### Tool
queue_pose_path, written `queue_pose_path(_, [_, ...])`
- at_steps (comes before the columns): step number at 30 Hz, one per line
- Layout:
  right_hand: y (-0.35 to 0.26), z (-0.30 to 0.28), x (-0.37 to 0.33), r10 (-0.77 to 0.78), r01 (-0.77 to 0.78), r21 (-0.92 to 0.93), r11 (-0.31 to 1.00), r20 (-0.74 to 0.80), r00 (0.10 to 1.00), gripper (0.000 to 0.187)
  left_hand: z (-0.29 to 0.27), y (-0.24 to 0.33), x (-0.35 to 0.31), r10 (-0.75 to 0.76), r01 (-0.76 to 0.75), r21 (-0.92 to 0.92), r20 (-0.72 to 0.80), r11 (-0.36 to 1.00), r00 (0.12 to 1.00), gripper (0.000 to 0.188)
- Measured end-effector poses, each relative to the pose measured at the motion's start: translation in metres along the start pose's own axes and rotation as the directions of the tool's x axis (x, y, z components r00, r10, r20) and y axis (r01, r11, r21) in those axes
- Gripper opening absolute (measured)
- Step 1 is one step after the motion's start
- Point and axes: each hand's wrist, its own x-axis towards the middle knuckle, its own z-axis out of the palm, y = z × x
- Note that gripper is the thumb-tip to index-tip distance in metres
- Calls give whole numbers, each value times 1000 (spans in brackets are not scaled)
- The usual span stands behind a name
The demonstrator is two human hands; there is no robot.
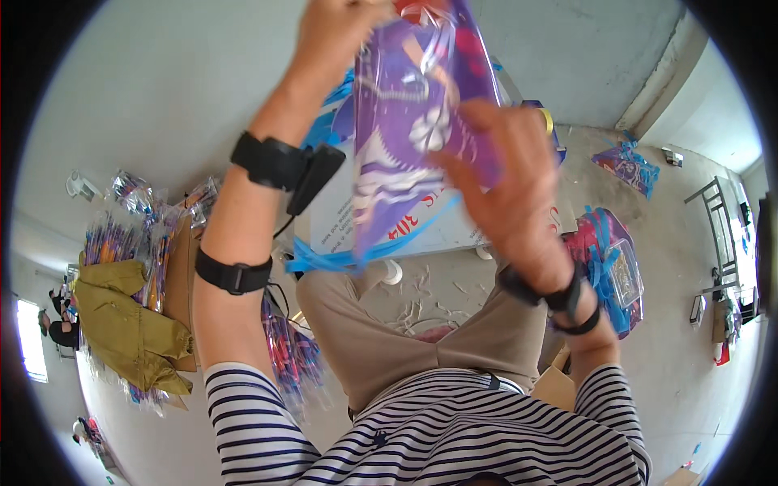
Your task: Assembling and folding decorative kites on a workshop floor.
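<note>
High in front of me hangs a purple printed sheet in a clear plastic sleeve (397,138), tapering to a point at its lower end. My left hand (344,20) is closed on its upper left edge, partly cut off by the top of the picture. My right hand (515,174), blurred by motion, is at the sleeve's right side with thumb and fingers apart; whether it touches the plastic I cannot tell. Under the sleeve, blue ribbons (324,259) lie along the near edge of a white printed board (438,235).
A cardboard box (182,275) at left holds several packed sleeves (121,239), with an olive jacket (121,324) draped over it. A bundle with blue ribbons (604,259) sits at right. Another printed piece (628,170) lies on the floor beyond, near a metal rack (717,227).
</note>
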Motion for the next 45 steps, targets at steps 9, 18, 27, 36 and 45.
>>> queue_pose_path(9, [-14, 26, -44, 305, -302, -200, 932, -16, 952, 54, -58, 39, 10, -33, -44, -280, -263, 959, 964, 24])
queue_pose_path(18, [59, -76, 13, 343, -409, 14, 912, 519, 783, 11, -104, 30, -79, -85, 95, 45, -182, 994, 980, 30])
queue_pose_path(27, [116, -134, 33, 426, -232, -492, 839, 330, 843, 11, -174, 64, -133, -14, 137, 370, -316, 919, 949, 18])
queue_pose_path(36, [246, -182, -34, 526, -125, -690, 713, 409, 746, 14, -255, 30, -123, -326, 470, 415, -371, 779, 869, 29])
queue_pose_path(45, [465, -200, 15, 804, -701, -561, 441, -102, 586, 33, -139, -115, 76, -216, 148, -179, -456, 973, 863, 25])
